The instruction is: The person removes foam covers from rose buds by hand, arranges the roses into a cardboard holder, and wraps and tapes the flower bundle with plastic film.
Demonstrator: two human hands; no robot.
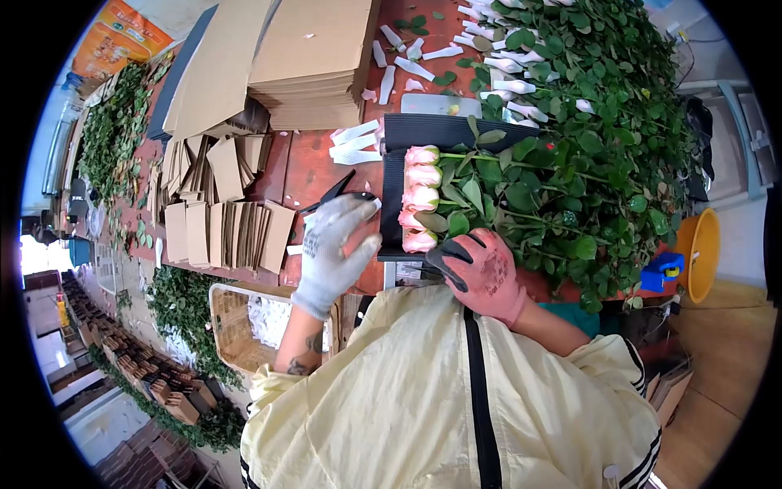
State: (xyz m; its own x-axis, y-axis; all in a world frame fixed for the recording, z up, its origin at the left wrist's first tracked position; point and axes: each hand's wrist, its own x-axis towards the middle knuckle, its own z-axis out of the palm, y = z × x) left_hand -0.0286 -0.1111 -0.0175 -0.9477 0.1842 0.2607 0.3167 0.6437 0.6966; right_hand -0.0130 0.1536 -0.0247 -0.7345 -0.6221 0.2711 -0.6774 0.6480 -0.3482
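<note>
Pink roses lie stacked in a column, heads to the left, on a black ridged board; their leafy stems run right. My left hand, in a white glove, is just left of the board, fingers curved and apart with nothing visible between them. A black-handled tool lies beside its fingertips, partly hidden. My right hand, in a pink glove with dark finger pads, is curled at the near edge of the board, below and right of the lowest rose. What its fingers press on is hidden.
Cardboard sheets are stacked at the back left, smaller cardboard pieces nearer. White sleeves lie beyond my left hand. Leafy roses cover the right side. A yellow basin, blue tape dispenser and basket flank me.
</note>
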